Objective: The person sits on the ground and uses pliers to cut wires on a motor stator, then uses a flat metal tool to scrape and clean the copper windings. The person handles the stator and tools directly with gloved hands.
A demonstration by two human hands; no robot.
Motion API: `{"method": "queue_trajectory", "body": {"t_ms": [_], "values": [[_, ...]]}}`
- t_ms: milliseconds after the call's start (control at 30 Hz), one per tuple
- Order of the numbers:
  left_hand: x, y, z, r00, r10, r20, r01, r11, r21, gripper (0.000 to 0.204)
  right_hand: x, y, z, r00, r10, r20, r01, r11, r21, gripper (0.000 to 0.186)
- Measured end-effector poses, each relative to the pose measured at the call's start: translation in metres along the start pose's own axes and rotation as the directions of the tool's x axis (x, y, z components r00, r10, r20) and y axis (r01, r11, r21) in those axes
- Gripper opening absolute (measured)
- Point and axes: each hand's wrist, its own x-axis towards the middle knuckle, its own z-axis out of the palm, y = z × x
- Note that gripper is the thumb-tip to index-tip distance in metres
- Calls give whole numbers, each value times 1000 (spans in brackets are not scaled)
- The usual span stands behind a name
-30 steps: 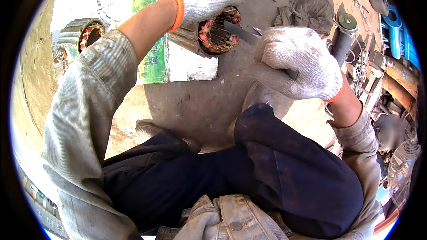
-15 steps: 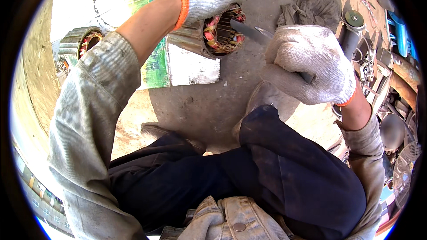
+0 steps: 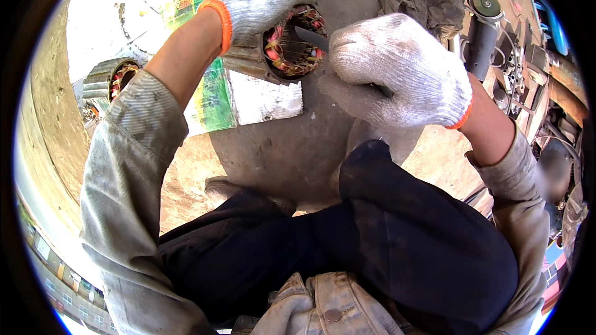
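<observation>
A ribbed metal motor stator (image 3: 248, 59) lies on its side, its open end facing right with red and tan windings inside. My left hand (image 3: 266, 1), in a white knit glove with an orange cuff, holds it from above; the fingertips are partly hidden on its far side. My right hand (image 3: 397, 69), gloved likewise, is closed round a knife whose flat grey blade (image 3: 312, 38) points left into the stator's opening. Most of the knife's handle is hidden in the fist. Where exactly the blade tip touches the windings, I cannot tell.
Beneath the stator is a painted white and green board (image 3: 270, 100). A second stator (image 3: 102, 80) lies at the left. Dark cloth (image 3: 431, 0) is crumpled at the far right, near an angle grinder (image 3: 483, 31). Tools and metal parts clutter the right edge.
My right hand has moved left, bringing the blade further into the stator's opening. The left hand stays on the stator. The whole view has shifted slightly.
</observation>
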Motion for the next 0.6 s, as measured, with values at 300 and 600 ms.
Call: {"method": "queue_trajectory", "body": {"t_ms": [300,600], "values": [[15,-31,-1,778,576,250,-564,466,682,36,2,30,26,997,-21,-77,28,996,83,26],[3,-19,0,836,509,207,-501,550,669,36,12,38,30,998,57,-9,-56,996,74,27]]}}
